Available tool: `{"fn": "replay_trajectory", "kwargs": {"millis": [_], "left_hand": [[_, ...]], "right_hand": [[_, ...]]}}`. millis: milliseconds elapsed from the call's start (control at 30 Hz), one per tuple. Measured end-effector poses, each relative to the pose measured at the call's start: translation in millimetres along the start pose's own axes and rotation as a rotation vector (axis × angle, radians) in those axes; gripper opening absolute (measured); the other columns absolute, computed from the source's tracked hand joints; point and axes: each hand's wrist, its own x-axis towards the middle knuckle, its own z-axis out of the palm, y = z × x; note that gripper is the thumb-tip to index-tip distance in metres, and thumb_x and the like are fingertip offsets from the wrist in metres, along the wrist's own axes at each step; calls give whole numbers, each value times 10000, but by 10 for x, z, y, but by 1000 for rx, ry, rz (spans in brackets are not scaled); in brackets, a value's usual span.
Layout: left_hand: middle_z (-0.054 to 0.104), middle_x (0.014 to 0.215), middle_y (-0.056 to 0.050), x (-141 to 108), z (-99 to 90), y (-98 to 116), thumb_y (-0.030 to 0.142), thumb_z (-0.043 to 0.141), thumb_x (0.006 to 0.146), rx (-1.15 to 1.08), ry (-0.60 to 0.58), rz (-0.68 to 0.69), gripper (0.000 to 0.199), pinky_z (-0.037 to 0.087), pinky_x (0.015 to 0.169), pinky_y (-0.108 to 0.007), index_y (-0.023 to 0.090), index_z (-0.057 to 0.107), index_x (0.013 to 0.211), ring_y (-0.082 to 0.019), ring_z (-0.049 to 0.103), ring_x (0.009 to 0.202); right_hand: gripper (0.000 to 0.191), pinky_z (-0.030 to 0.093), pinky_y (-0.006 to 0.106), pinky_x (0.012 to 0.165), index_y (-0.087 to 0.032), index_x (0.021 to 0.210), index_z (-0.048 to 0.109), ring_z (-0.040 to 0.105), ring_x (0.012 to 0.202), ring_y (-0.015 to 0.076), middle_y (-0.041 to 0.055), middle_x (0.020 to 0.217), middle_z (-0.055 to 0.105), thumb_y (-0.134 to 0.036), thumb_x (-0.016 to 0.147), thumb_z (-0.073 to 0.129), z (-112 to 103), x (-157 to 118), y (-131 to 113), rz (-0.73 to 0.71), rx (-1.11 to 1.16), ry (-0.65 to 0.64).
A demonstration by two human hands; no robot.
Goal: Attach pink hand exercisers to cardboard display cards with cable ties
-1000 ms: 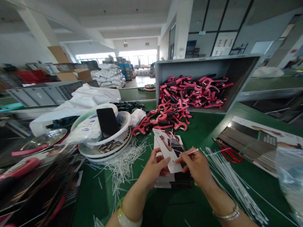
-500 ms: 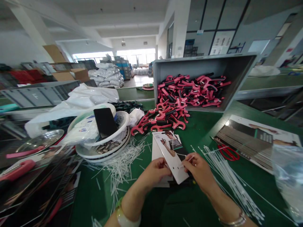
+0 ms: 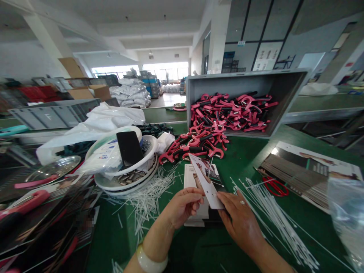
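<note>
A printed white card (image 3: 205, 182) with small punched holes stands tilted between my hands, its face turned more edge-on. My right hand (image 3: 240, 214) grips its lower right end, fingers over the edge and thumb below. My left hand (image 3: 184, 204) is at the card's left edge with fingers curled and thumb and forefinger close together; what lies between them is hidden. A thin white cable tie (image 3: 211, 165) sticks up behind the tilted card. Beneath lies a stack of similar cards (image 3: 190, 172) on the green table.
A grey crate (image 3: 244, 76) on its side spills pink-and-black hand grippers (image 3: 199, 142). Loose cable ties (image 3: 278, 216) lie right, near red-handled scissors (image 3: 274, 185) and a card stack (image 3: 295, 170). Left are white bowls (image 3: 125, 189), a phone (image 3: 130, 148) and short white offcuts (image 3: 148, 197).
The card has turned more edge-on and its lower end has risen slightly. My right hand has gone from pinching near the holes to gripping the card's end. The left fingers have curled more.
</note>
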Motion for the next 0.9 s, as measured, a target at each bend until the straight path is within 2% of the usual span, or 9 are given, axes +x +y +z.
{"fn": "replay_trajectory", "kwargs": {"millis": [67,133,267,367,433,533,700,900], "left_hand": [[659,850,-59,0,25,-11,274,759,609,18,-88,69,381,399,435,-131,123,673,948,-35,499,517],[659,942,-70,29,74,-34,315,774,618,88,-102,172,446,436,475,-152,153,659,1017,-58,534,579],[637,823,-28,167,232,-80,438,710,683,249,108,430,313,441,471,-174,152,651,794,-71,514,573],[625,856,-20,297,361,-98,477,657,726,184,118,526,328,388,428,-151,154,605,744,-58,500,576],[619,787,5,375,435,-101,494,628,750,61,84,531,337,325,382,-141,164,562,765,-28,447,484],[599,679,46,442,511,-90,493,681,699,-73,55,479,376,263,338,-134,183,500,814,-9,371,386],[592,637,32,412,537,-69,492,753,588,25,-7,317,434,310,330,-149,148,536,740,-13,385,378],[571,596,37,374,507,-66,480,767,552,81,9,255,422,359,348,-158,142,560,697,-21,401,386]], "right_hand": [[293,421,507,946,-151,1137,556,616,974,242,128,1053,662,-269,899,431,12,35,52,4,24,35],[284,461,475,914,-161,1132,563,619,965,237,122,1039,662,-271,899,443,-13,77,81,32,54,70],[265,512,391,850,-178,1109,585,610,976,222,109,1036,651,-276,896,464,-91,153,75,110,172,99],[264,508,373,853,-175,1091,600,605,971,217,107,1032,637,-297,898,467,-122,198,63,226,285,88],[266,499,373,861,-183,1078,611,607,952,212,99,1020,636,-308,905,453,-128,223,67,293,344,83],[289,512,346,798,-189,1045,627,610,909,207,94,992,636,-345,912,424,-126,250,80,383,384,97],[339,517,301,645,-182,952,635,617,763,199,80,850,633,-416,905,394,-96,260,84,548,402,96],[320,497,294,651,-195,817,619,602,718,191,65,787,618,-412,903,401,-47,254,71,512,419,89]]}}
